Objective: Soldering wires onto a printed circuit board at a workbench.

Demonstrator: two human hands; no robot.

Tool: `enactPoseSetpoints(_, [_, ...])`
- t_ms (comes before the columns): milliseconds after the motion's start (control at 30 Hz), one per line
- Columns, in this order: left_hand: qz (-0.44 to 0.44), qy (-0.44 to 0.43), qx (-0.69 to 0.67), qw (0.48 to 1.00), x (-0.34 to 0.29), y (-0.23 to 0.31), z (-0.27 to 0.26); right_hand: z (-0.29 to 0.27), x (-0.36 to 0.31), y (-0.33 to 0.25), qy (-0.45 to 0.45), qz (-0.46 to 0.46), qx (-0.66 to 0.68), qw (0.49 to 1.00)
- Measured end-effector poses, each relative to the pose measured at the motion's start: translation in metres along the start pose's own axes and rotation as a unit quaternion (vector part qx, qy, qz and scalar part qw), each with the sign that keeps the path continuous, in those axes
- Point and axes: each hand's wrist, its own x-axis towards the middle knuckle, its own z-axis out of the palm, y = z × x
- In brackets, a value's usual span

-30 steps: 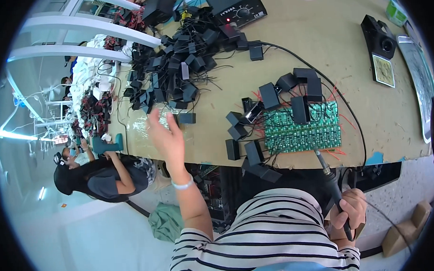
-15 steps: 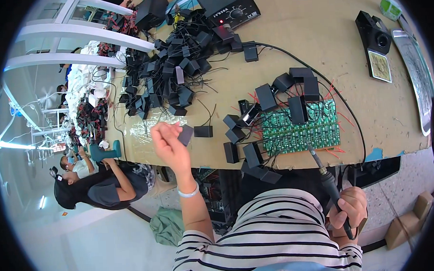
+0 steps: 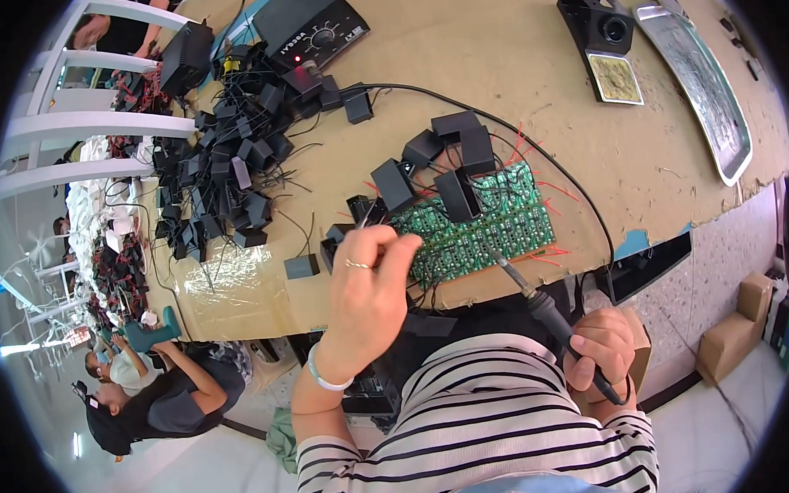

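My right hand, near the table's front edge, grips a soldering iron by its black handle. The iron's metal tip points at the front edge of a green circuit board panel. Over the left end of that panel, my left hand has thumb and forefinger drawn together. What they pinch is too small or hidden to name. Several black plastic boxes with thin black wires lie on and around the panel, some partly behind my left hand. Red wires stick out from the panel's sides.
A heap of black wired boxes lies at the left, beside a soldering station with a red light. An iron stand with a sponge tray and a long metal tray stand at the right. A co-worker sits at the left.
My left hand has moved right, from beside the heap to the panel's left end; the black box seen in its fingers no longer shows there. My right hand still holds the soldering iron. The view has shifted.
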Motion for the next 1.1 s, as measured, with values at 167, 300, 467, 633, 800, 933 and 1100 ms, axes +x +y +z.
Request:
enactPoseSetpoints(167, [0.092,-0.037,0.070,0.993,0.009,0.023,0.007,0.000,0.000,0.004,-0.010,-0.005,0.014,1.000])
enactPoseSetpoints(300, [0.083,-0.062,0.059,0.993,0.016,0.024,0.022,0.002,-0.002,0.009,-0.016,0.009,0.005,1.000])
enactPoseSetpoints(467, [0.059,-0.057,0.027,0.996,0.012,0.019,0.034,0.004,-0.001,0.010,-0.016,0.020,0.005,1.000])
enactPoseSetpoints(633, [0.062,-0.052,0.033,0.996,0.014,0.020,0.036,0.006,0.001,0.013,-0.031,-0.001,0.000,1.000])
enactPoseSetpoints(800, [0.053,-0.058,0.044,0.996,0.014,0.021,0.037,0.001,0.006,0.016,-0.069,-0.025,-0.008,0.997])
enactPoseSetpoints(933, [0.060,-0.060,0.037,0.996,0.014,0.021,0.037,0.004,0.014,0.017,-0.083,-0.102,-0.023,0.991])
enactPoseSetpoints(1100, [0.060,-0.065,0.038,0.995,0.016,0.023,0.036,0.006,0.027,0.011,-0.108,-0.185,-0.078,0.974])
